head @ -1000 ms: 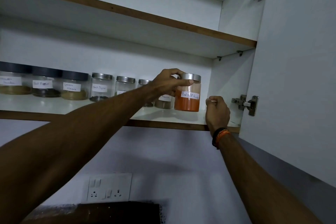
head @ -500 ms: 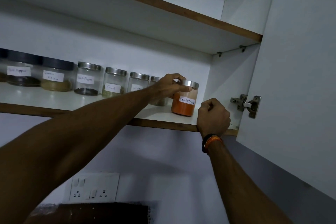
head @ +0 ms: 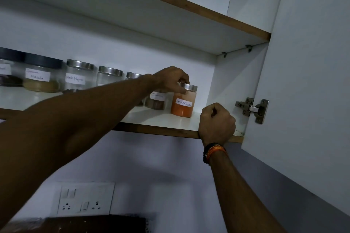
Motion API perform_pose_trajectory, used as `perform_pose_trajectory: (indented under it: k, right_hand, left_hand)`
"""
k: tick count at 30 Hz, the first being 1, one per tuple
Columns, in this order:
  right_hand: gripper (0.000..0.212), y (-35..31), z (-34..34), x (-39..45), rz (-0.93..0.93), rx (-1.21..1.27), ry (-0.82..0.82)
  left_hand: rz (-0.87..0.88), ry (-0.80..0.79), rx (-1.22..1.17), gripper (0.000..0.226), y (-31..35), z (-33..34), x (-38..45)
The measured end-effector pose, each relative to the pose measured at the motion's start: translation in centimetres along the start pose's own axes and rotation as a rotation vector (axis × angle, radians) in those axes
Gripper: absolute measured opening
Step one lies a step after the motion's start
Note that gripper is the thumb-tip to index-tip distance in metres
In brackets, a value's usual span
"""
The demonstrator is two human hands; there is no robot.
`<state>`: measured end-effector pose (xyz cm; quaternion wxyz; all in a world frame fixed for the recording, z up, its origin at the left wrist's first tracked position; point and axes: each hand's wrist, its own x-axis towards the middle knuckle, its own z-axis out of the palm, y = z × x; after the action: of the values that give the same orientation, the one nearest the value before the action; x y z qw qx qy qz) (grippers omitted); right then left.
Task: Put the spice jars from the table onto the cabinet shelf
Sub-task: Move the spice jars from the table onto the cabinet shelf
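L hand (head: 171, 79) grips steel-lidded chilli jar (head: 182, 104); R hand (head: 216, 124) fisted.

Red chilli powder jar (head: 183, 104): clear glass or plastic, cannot tell which; brushed metal lid, white paper label, fine orange powder inside. Black pepper jar (head: 79, 75): same clear body, shiny metal lid. Garam masala jar (head: 42, 75): matt dark lid, likely plastic. Shelf (head: 170, 121): smooth white laminate, bare wood edge. Door hinge (head: 252, 108): bright metal. Wristband (head: 215, 151): woven cord, black and orange.
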<state>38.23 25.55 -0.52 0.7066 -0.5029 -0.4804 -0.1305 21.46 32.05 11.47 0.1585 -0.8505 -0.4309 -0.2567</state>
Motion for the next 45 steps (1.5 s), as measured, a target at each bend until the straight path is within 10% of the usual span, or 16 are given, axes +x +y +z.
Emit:
perform_pose_trajectory:
  k: [45]
  right_hand:
    - [0.025, 0.2, 0.3, 0.1, -0.009, 0.044, 0.001]
  left_hand:
    - [-0.155, 0.039, 0.033, 0.063, -1.8, 1.3, 0.2]
